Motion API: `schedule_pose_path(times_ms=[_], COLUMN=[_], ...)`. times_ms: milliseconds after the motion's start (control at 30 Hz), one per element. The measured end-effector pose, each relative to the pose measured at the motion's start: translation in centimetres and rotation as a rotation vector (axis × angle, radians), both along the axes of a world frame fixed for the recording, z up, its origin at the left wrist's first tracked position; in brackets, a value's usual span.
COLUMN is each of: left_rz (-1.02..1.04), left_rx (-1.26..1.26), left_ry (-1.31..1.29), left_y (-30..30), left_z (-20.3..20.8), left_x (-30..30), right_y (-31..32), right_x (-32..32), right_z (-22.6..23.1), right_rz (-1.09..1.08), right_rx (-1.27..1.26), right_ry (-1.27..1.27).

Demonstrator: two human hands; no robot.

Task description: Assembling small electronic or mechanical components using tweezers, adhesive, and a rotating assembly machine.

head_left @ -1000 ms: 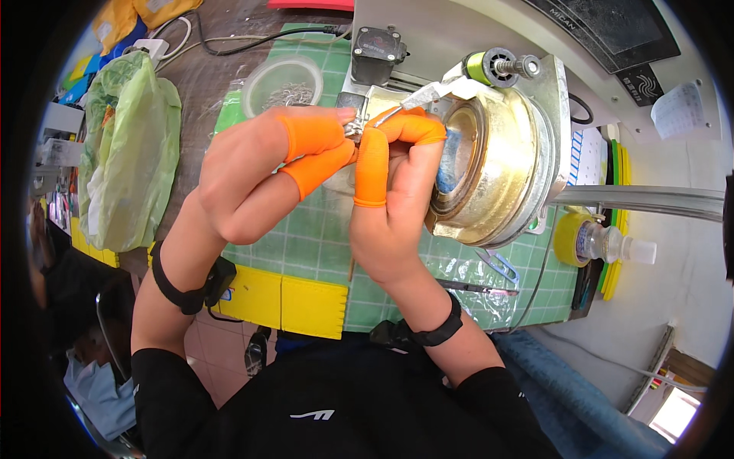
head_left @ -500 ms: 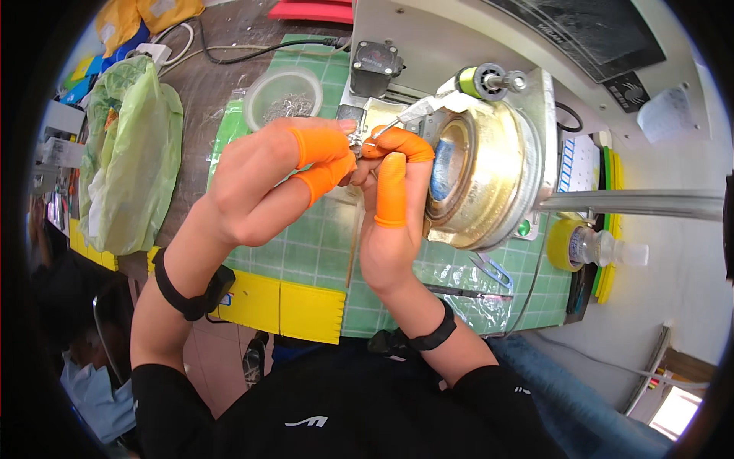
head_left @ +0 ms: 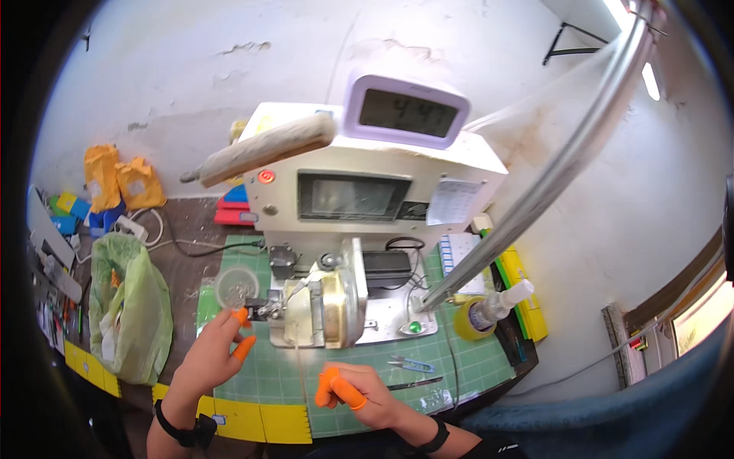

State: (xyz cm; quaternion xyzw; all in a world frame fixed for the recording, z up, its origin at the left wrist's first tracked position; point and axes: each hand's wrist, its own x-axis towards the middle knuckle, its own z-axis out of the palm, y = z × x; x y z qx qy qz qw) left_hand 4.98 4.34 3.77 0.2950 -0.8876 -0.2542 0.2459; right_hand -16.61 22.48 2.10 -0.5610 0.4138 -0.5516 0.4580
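Observation:
Orange finger cots cover fingertips on both hands. My left hand is open, thumb and forefinger apart, just below a round clear tub of small silvery metal pieces. Right beside that forefinger is the small metal clamp of a bench machine. My right hand is closed above the green mat, fingers curled and pressed together; whatever it may hold is hidden. Between and beyond the hands stands the machine's brass-coloured wheel.
A lilac digital clock and a worn wooden-looking roller rest atop the machine. Blue thread snips lie right on the green mat. A spray bottle stands right, near a slanting metal pole. A green plastic bag sits left.
My hands have separated from the clamp: the left moved toward the tub and opened, the right drew back closer to me. The view has tilted up, showing the machine's screen and clock.

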Motion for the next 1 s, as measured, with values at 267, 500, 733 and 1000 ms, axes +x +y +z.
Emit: schedule_pose_path(times_ms=[267, 500, 733, 1000], left_rz=[-0.199, -0.185, -0.013, -0.1], left_rx=[0.482, 0.397, -0.107, 0.042], left_ry=[-0.276, -0.312, -0.087, 0.174], left_y=[-2.6, -2.1, 5.2, 11.2], left_z=[1.2, 0.7, 0.4, 3.8], left_x=[-0.6, -1.8, -1.7, -4.3], right_y=[2.2, 1.6, 2.6, 2.0], right_x=[-4.5, -8.3, -13.7, -15.5], right_z=[1.7, 4.4, 8.4, 7.3], right_rz=[-0.219, -0.81, -1.384, -1.268], right_rx=[-0.059, -0.346, -0.307, -0.094], right_ry=[0.039, 0.374, 0.684, 0.517])
